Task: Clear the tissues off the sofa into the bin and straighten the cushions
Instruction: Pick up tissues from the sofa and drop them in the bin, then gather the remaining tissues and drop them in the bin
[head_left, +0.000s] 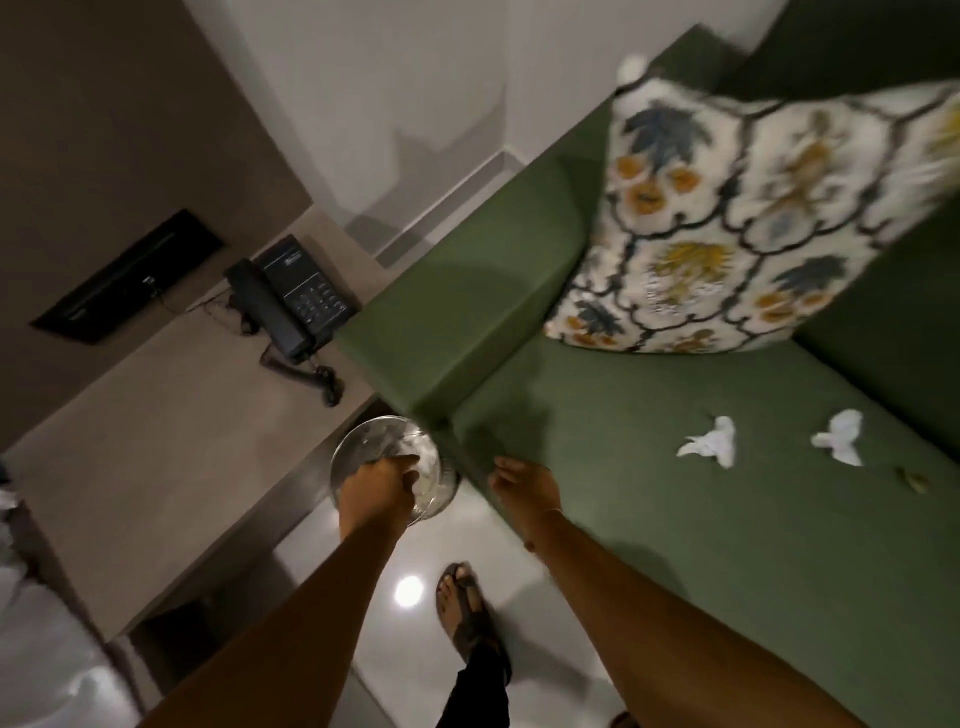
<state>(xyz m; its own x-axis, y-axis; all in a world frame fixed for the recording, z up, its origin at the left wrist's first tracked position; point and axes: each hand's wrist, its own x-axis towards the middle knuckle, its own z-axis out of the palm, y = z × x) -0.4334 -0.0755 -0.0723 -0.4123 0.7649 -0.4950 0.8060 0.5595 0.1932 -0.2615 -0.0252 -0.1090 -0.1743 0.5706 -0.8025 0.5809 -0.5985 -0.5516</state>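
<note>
A green sofa fills the right side. Two crumpled white tissues lie on its seat, one nearer me and another further right. A floral cushion leans tilted against the armrest and back corner. On the floor between the sofa arm and a side table stands a round bin with a clear liner and white tissue inside. My left hand is down in the bin's mouth, fingers curled on a white tissue. My right hand rests empty at the seat's front edge, fingers apart.
A beige side table on the left carries a black telephone with a coiled cord. A small brown scrap lies on the seat at right. My sandalled foot stands on the glossy white floor by the sofa.
</note>
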